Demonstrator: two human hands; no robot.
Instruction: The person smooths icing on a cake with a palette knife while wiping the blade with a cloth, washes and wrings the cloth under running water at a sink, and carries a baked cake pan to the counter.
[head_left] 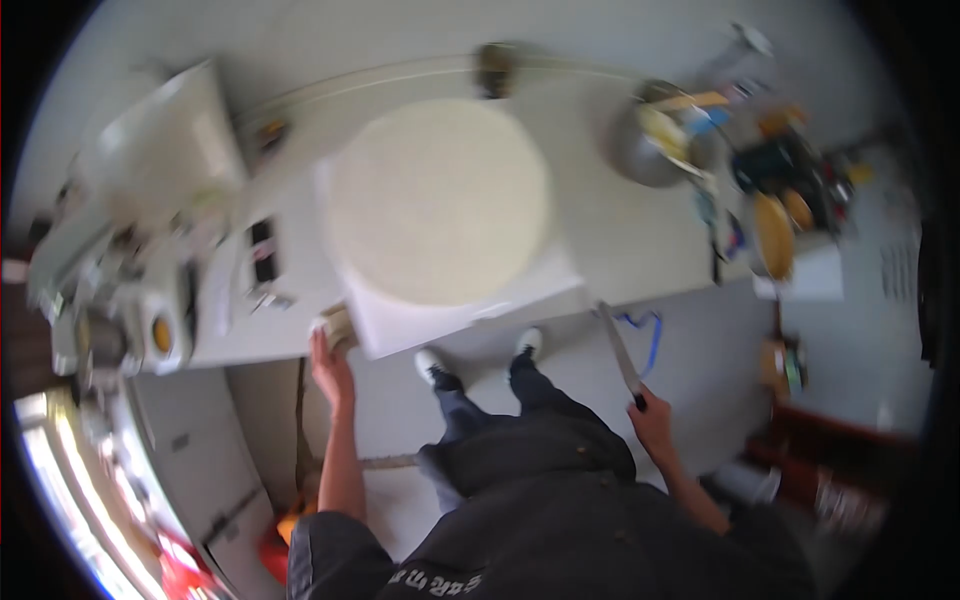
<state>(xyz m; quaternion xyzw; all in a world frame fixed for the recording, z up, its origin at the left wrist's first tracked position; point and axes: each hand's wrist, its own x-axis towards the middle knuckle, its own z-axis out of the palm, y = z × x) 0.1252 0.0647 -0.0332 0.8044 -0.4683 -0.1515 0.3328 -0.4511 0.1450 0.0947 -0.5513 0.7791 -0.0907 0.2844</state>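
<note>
A large round cream-coloured disc [440, 200], flat like a sheet of dough or a board, lies on a white square board [400, 335] at the counter's front edge. My right hand [653, 420] grips a knife [620, 352] by its black handle, the blade pointing up towards the board's front right corner. At the board's front left corner, my left hand [332, 370] is closed on a small beige-and-white piece [340, 327]. Blur hides what kind of thing that piece is.
A metal bowl [655, 145] with utensils stands at the right of the counter, near several kitchen things. A dark phone-like object [263, 250] lies left of the board. A white kitchen scale or appliance [155, 325] stands far left. A blue strap [655, 345] hangs below the edge.
</note>
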